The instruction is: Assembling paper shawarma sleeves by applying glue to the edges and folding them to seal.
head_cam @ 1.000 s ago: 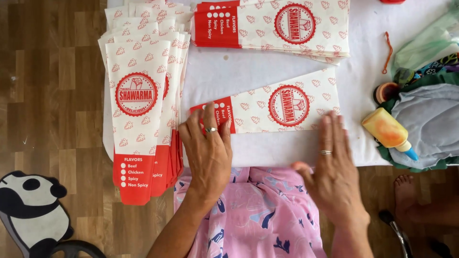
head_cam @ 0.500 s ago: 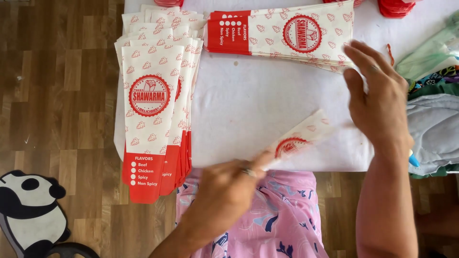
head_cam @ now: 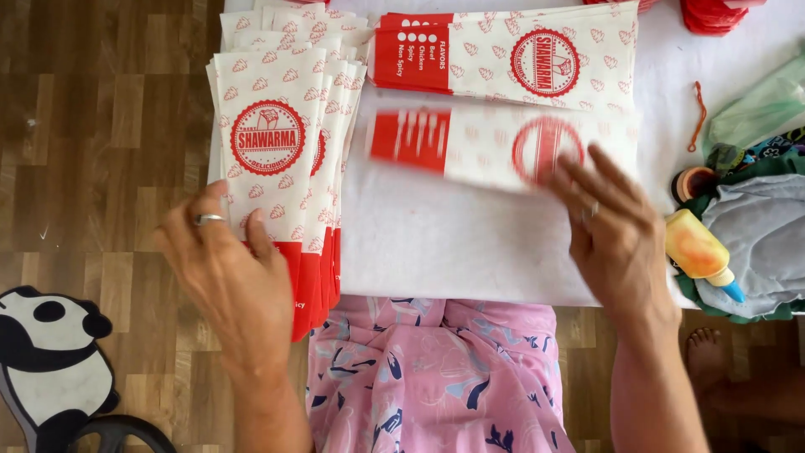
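My left hand [head_cam: 225, 270] rests with fingers apart on the near end of a fanned stack of red-and-white paper bags [head_cam: 281, 126] lying lengthwise at the left of the white table [head_cam: 470, 252]. My right hand [head_cam: 616, 226] hovers open over the right end of a single bag [head_cam: 495, 147], which is blurred and lies crosswise on the table. Its fingertips touch or nearly touch the bag's round red emblem. A second pile of the same bags [head_cam: 520, 54] lies crosswise at the far edge.
A yellow glue bottle with a blue tip [head_cam: 703, 252] lies at the right beside crumpled grey and green cloth [head_cam: 755, 226]. A panda-shaped mat [head_cam: 46, 361] sits on the wooden floor at lower left. Pink patterned fabric [head_cam: 428, 377] covers my lap.
The single bag moved from near my lap, held up by both hands, to lie flat farther up the table. My left hand shifted left onto the fanned stack.
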